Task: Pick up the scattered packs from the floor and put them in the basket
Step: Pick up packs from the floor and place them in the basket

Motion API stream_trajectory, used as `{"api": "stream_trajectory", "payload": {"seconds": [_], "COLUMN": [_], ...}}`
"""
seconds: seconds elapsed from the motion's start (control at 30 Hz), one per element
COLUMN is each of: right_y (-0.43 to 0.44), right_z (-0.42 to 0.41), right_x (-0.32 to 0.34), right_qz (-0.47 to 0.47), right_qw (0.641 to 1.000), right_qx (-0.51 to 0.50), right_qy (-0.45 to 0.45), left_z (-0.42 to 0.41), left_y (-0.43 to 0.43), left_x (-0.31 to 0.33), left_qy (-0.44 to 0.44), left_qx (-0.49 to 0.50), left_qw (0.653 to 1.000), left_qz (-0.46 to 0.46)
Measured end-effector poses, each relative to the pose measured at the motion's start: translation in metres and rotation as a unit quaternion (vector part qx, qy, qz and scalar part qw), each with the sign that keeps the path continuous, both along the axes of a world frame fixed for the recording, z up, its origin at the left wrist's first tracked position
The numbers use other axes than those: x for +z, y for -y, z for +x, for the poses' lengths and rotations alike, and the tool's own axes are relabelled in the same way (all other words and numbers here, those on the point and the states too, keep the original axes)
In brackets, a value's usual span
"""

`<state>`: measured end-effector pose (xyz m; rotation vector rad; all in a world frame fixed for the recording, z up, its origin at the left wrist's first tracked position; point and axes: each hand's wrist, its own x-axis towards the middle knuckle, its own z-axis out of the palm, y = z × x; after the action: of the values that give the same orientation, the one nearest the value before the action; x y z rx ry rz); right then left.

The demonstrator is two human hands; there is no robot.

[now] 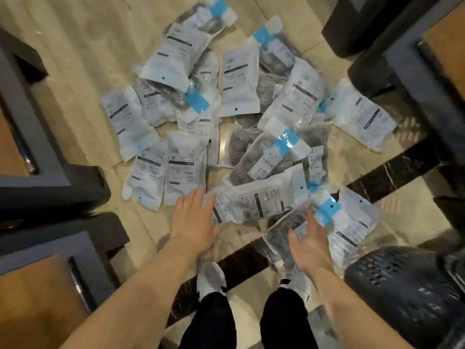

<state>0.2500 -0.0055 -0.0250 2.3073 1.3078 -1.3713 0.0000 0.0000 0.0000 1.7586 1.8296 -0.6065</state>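
Several white and clear packs with blue bands lie scattered on the glossy floor, some overlapping. My left hand [193, 215] hovers open, fingers apart, at the left end of a long white pack [261, 200] lying crosswise. Over a clear pack with dark contents [284, 227] my right hand [308, 244] reaches with its fingers spread, holding nothing. The dark perforated basket [412, 295] stands at the lower right, beside my right arm.
Dark furniture frames with wooden panels [50, 172] close in the left side. Black chair or table legs [377, 34] stand at the upper right. My two feet in grey slippers [211, 275] stand just behind the packs on a dark floor stripe.
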Motion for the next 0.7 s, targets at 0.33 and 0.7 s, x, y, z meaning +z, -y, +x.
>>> {"api": "stream_trajectory", "payload": {"seconds": [0.33, 0.7], "right_y": [0.042, 0.037], "right_z": [0.049, 0.043], "right_x": [-0.129, -0.15], "right_qz": [-0.031, -0.046], "right_qw": [0.947, 0.882], "right_qx": [-0.319, -0.468], "right_qy": [-0.001, 0.02], "left_z": [0.059, 0.056], "left_y": [-0.028, -0.022], "left_x": [-0.138, -0.151], "left_qy": [0.051, 0.034], "left_qx": [0.026, -0.001], "left_qw": [0.997, 0.999], "left_qz": [0.049, -0.038]}}
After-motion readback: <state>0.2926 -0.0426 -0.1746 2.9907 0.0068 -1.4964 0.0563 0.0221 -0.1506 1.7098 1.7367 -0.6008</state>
